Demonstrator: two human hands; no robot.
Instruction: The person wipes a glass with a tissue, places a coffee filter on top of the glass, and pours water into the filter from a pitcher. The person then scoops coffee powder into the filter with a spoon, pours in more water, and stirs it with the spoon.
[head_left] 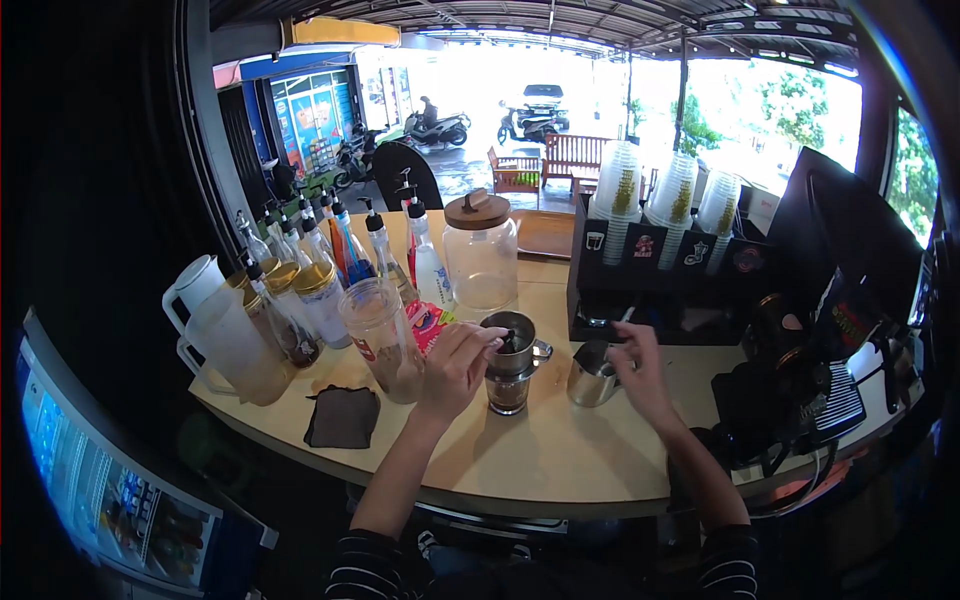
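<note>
My left hand (455, 370) is at the rim of a metal drip coffee filter (515, 358), fingertips pinched together over its opening. A small dark thing shows at those fingertips, but I cannot make out what it is. The filter sits on a short glass (508, 396) with dark liquid in the bottom. To the right, a steel pitcher (590, 385) stands on the counter. My right hand (642, 368) is raised beside its rim, fingers curled. A thin pale thing shows at these fingertips, too blurred to name.
A tall clear jar (380, 345), a pink packet (428, 325) and a folded dark cloth (342, 416) lie left. Behind them stand several pump bottles (375, 245) and a wooden-lidded jar (480, 260). A black cup holder (650, 280) and coffee equipment (800, 370) border the right.
</note>
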